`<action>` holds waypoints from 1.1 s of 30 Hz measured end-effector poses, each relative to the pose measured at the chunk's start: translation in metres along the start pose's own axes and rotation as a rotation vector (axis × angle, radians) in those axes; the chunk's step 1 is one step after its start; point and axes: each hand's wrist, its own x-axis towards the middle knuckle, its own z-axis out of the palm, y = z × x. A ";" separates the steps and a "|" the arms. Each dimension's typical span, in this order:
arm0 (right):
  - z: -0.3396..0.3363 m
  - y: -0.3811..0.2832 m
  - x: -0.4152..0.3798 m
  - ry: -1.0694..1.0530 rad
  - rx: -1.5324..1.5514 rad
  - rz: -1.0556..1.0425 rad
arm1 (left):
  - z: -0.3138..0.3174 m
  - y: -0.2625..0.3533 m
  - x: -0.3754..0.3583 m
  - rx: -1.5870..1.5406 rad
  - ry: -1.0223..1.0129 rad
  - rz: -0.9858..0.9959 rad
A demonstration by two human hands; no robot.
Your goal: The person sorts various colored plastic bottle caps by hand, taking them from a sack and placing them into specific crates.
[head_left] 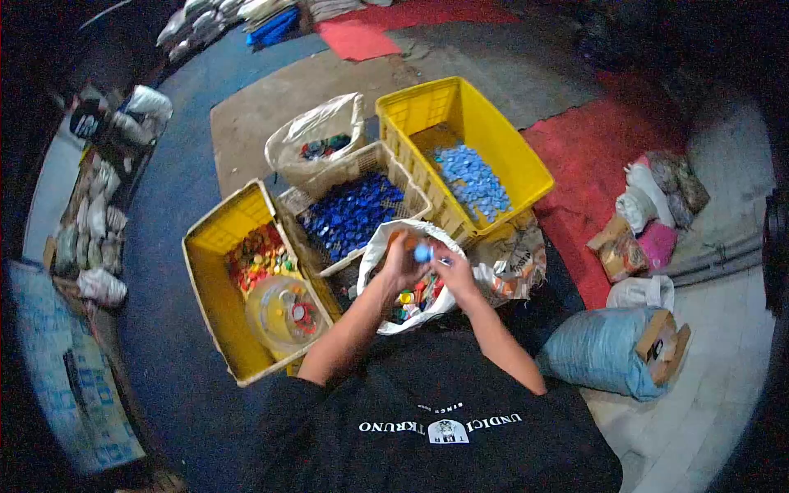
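Observation:
Both hands are over a white sack [369, 261] of mixed bottle caps [408, 311]. My left hand [398, 267] is curled, its fingers blurred, with something orange at its fingertips that looks like a cap. Between the hands is a light blue bottle cap [422, 253]. My right hand [457, 275] reaches in from the right, its fingers pinched together at the edge of this cap. Motion blur hides the exact contact.
Behind the sack, a pale crate [417, 191] holds dark blue caps. A yellow crate [526, 177] at right holds light blue caps. The left yellow crate [209, 292] holds red and yellow caps and a clear plastic jug [267, 316]. Another white sack [288, 135] stands behind.

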 end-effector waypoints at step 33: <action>0.121 0.063 0.005 -0.972 -0.728 -0.051 | -0.200 -0.089 -0.085 0.833 0.655 0.586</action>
